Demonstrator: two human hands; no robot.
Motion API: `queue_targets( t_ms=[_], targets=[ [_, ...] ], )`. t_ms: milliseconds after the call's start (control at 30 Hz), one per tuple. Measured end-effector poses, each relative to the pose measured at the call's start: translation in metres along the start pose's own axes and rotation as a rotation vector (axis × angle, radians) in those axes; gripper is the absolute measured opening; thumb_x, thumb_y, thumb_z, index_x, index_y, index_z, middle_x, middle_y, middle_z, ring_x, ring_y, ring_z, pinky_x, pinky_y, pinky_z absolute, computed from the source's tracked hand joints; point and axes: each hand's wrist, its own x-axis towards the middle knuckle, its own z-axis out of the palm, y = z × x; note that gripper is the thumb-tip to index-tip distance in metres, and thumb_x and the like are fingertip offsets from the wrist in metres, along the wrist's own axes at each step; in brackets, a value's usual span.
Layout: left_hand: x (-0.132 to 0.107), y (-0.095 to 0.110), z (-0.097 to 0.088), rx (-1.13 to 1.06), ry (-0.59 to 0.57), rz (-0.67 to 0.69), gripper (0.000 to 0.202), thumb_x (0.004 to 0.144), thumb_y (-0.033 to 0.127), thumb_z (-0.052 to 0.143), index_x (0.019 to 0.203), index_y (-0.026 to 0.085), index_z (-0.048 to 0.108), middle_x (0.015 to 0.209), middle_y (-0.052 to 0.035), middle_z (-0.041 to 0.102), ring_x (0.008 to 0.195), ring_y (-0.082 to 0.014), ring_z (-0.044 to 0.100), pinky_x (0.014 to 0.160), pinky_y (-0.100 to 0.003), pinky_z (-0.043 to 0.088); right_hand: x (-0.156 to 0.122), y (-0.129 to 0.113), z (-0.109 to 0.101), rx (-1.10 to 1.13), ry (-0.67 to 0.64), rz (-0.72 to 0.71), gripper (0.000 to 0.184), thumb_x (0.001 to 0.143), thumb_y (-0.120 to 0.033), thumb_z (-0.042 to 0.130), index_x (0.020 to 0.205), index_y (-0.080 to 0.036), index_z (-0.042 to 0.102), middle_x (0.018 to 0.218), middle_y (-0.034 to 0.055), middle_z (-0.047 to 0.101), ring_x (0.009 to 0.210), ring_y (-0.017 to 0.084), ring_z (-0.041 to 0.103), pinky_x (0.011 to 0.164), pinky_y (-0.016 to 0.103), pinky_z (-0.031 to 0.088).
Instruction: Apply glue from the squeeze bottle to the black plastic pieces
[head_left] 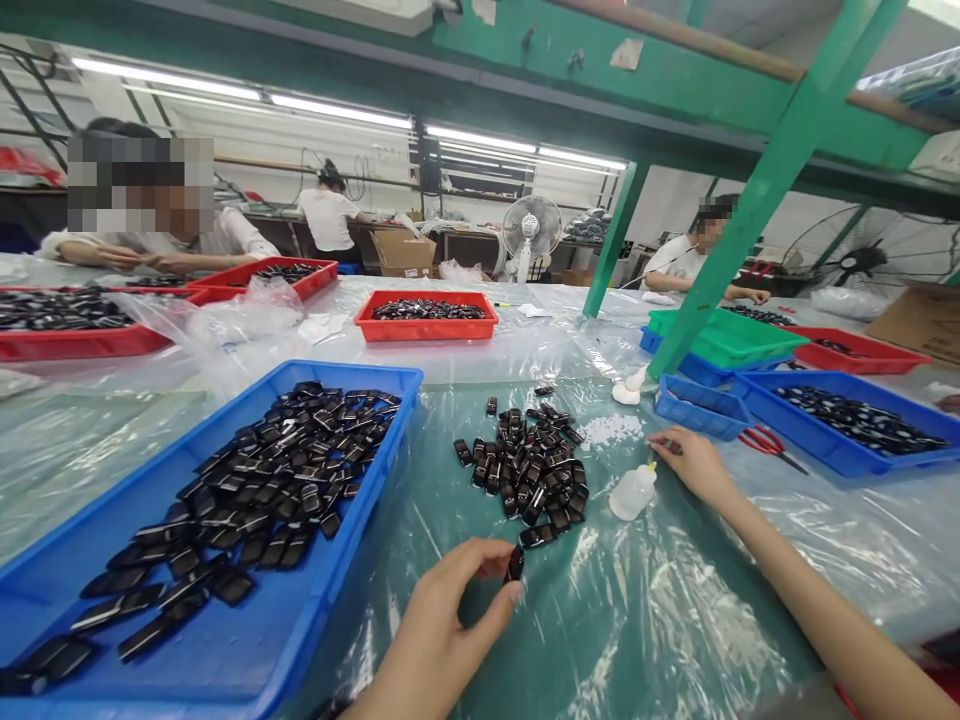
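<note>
My left hand [450, 625] pinches a small glossy black part [515, 563] between thumb and fingers, just below a loose pile of the same black parts [529, 465] on the plastic-covered table. My right hand [690, 462] reaches out to the right of the pile, fingers closed on a thin dark-tipped tool I cannot make out. A small white squeeze bottle [632, 492] lies tipped just left of that hand. A scatter of tiny white bits [611, 430] lies beyond it. A big blue tray [345, 540] at my left holds several black parts.
Red trays [426, 327] of black parts sit farther back. Blue trays [847, 455], a green tray [720, 335] and red scissors [765, 440] are at right beside a green post [750, 210]. Other people work at the far side, left and right.
</note>
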Motion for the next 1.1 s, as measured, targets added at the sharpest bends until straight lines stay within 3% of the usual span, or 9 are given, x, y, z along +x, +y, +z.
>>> queue_targets(
  t_ms=[200,400,500,633,733,867,967,1100],
  targets=[
    [-0.003,0.000,0.001,0.020,-0.045,-0.013,0.014,0.094,0.023,0.058,0.105,0.021,0.065,0.092,-0.0041,0.072,0.083,-0.0203,0.070,0.073,-0.036,0.061,-0.005,-0.010,0.004,-0.005,0.050,0.010,0.018,0.096,-0.033,0.065,0.092,-0.016,0.066,0.094,0.0030,0.067,0.083,0.016,0.064,0.078,0.036,0.055],
    [-0.005,0.003,0.000,0.038,-0.073,0.001,0.013,0.096,0.022,0.056,0.106,0.021,0.064,0.094,-0.0049,0.071,0.085,-0.0215,0.069,0.073,-0.037,0.060,-0.019,-0.031,-0.019,0.186,0.314,0.161,0.019,0.096,-0.034,0.064,0.090,-0.016,0.062,0.085,0.0005,0.062,0.075,0.015,0.061,0.072,0.033,0.053],
    [-0.007,0.003,0.001,0.046,-0.087,0.040,0.015,0.096,0.021,0.056,0.109,0.022,0.063,0.097,-0.0053,0.071,0.087,-0.0221,0.070,0.073,-0.037,0.060,-0.039,-0.048,-0.033,0.354,0.383,0.251,0.018,0.095,-0.033,0.066,0.090,-0.016,0.060,0.084,-0.0006,0.061,0.068,0.012,0.058,0.065,0.029,0.052],
    [-0.012,0.007,0.002,0.129,-0.129,0.193,0.020,0.100,0.020,0.052,0.118,0.021,0.059,0.102,-0.0063,0.072,0.091,-0.0232,0.071,0.077,-0.039,0.061,-0.085,-0.081,-0.040,0.603,0.416,0.343,0.023,0.088,-0.037,0.072,0.100,-0.019,0.064,0.091,0.0022,0.062,0.070,0.014,0.061,0.066,0.030,0.053],
    [-0.014,0.012,0.003,0.243,-0.116,0.338,0.022,0.104,0.020,0.045,0.123,0.018,0.056,0.107,-0.0089,0.071,0.094,-0.0234,0.070,0.080,-0.038,0.060,-0.129,-0.119,-0.032,0.800,0.353,0.396,0.031,0.082,-0.049,0.075,0.099,-0.024,0.070,0.085,0.0040,0.067,0.066,0.017,0.064,0.065,0.032,0.055],
    [-0.015,0.017,0.008,0.348,-0.044,0.496,0.023,0.107,0.019,0.040,0.117,0.012,0.059,0.101,-0.0100,0.072,0.089,-0.0214,0.069,0.078,-0.033,0.058,-0.179,-0.185,-0.012,1.213,-0.103,0.407,0.031,0.077,-0.053,0.078,0.076,-0.023,0.070,0.070,0.0047,0.066,0.060,0.020,0.065,0.043,0.027,0.051],
    [-0.015,0.018,0.009,0.380,-0.023,0.534,0.026,0.108,0.016,0.036,0.114,0.011,0.061,0.100,-0.0095,0.072,0.088,-0.0203,0.069,0.077,-0.031,0.058,-0.193,-0.222,-0.003,1.408,-0.266,0.488,0.033,0.077,-0.053,0.080,0.075,-0.023,0.066,0.068,0.0013,0.062,0.061,0.017,0.063,0.045,0.024,0.050],
    [-0.014,0.018,0.005,0.408,-0.005,0.536,0.028,0.107,0.013,0.035,0.115,0.012,0.062,0.102,-0.0098,0.072,0.091,-0.0207,0.068,0.077,-0.032,0.058,-0.187,-0.236,-0.004,1.514,-0.377,0.580,0.032,0.080,-0.051,0.079,0.081,-0.022,0.065,0.070,-0.0001,0.060,0.060,0.014,0.060,0.047,0.022,0.051]
  ],
)
